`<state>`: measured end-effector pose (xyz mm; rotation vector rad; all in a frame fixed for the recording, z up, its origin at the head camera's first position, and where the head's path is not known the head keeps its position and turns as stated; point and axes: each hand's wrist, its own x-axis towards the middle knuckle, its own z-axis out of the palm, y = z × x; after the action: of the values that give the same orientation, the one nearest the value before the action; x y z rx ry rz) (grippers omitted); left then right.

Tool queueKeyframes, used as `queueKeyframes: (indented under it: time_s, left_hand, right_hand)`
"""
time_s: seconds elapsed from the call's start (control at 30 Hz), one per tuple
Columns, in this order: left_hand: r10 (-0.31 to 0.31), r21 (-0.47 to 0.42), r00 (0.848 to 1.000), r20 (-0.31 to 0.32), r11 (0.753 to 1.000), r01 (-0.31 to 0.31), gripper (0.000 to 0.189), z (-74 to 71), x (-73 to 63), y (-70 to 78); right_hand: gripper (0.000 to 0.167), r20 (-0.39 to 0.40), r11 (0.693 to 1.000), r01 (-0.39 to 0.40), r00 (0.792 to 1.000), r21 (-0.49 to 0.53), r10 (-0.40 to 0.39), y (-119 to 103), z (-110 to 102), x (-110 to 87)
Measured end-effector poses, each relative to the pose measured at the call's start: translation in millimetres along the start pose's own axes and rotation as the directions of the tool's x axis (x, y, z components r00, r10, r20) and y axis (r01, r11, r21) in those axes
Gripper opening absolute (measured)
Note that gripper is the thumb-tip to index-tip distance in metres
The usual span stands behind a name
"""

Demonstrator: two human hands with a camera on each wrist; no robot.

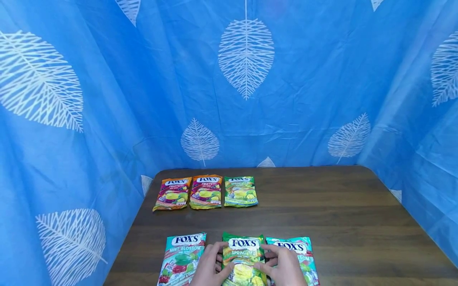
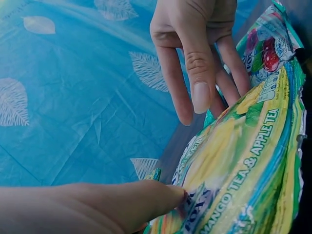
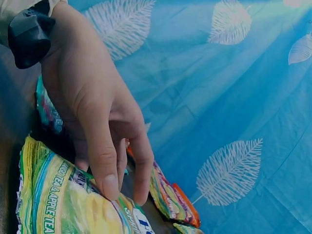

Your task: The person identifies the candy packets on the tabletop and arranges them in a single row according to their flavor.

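Note:
A green and yellow Fox's Spring Tea candy bag point(image 1: 243, 254) lies face up between my two hands at the near side of the table. My left hand point(image 1: 212, 265) holds its left side, thumb on the printed front and fingers bent along the edge. On the opposite side my right hand point(image 1: 282, 267) has its fingers at the edge and its thumb over the front. In the left wrist view the right hand point(image 2: 200, 53) reaches down at the bag's far edge. The right wrist view shows the left thumb point(image 3: 108, 180) on the bag. The lower fingertips are partly hidden.
Mint Blossom bags lie at both sides, one on the left point(image 1: 182, 256) and one on the right point(image 1: 305, 258), partly under the right hand in view. Farther back are two orange Fruits bags point(image 1: 171, 194) and another Spring Tea bag point(image 1: 241, 192). Blue leaf-patterned cloth point(image 1: 304, 79) surrounds the brown table point(image 1: 358, 222).

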<state>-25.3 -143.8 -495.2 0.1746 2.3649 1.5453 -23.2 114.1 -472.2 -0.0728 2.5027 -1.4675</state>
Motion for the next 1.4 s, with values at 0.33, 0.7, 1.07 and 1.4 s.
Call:
queueKeyframes:
  time_s: [0.33, 0.7, 1.07, 1.4]
  left_hand:
    - [-0.001, 0.014, 1.0, -0.023, 1.0, 0.002, 0.05, 5.0, 1.3, -1.6]
    - [-0.009, 0.046, 1.0, -0.018, 0.999, 0.01, 0.047, 5.9, 2.1, -3.0]
    - [0.005, 0.044, 1.0, -0.028, 0.999, -0.004, 0.052, 6.5, 2.1, -1.8]
    - [0.054, 0.062, 0.998, -0.013, 0.997, -0.054, 0.052, 3.5, 0.0, -2.0]
  right_hand:
    - [0.05, 0.002, 0.999, -0.004, 1.0, -0.04, 0.004, 1, 6, 1.8]
    - [0.046, 0.007, 0.996, 0.045, 0.999, -0.076, -0.045, 6, 12, 0.8]
    - [0.059, 0.007, 0.988, 0.132, 0.991, -0.085, -0.132, 14, 10, 1.2]
    - [0.061, 0.059, 0.988, 0.146, 0.988, -0.05, -0.143, 14, 6, 2.5]
